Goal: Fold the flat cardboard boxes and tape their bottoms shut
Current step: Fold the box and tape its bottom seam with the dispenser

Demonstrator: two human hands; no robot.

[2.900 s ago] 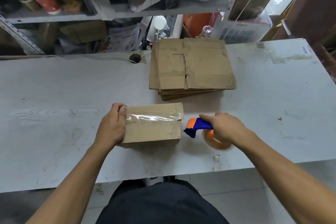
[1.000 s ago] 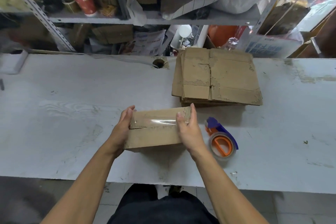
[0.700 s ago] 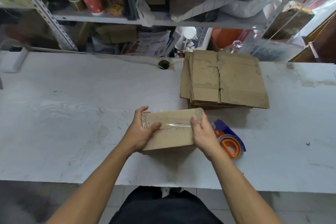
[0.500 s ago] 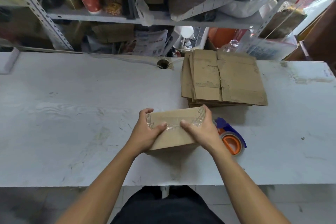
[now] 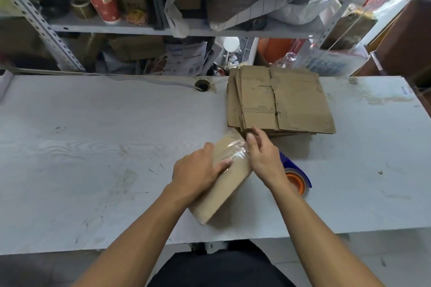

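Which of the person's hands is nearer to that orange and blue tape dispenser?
Right. The right hand lies just beside the tape dispenser, while the left hand is across the box.

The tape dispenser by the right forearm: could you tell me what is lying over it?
The right hand and wrist cross over the tape dispenser, hiding its near-left part. Its blue body and orange core show; the cutter end is covered. It rests on the table.
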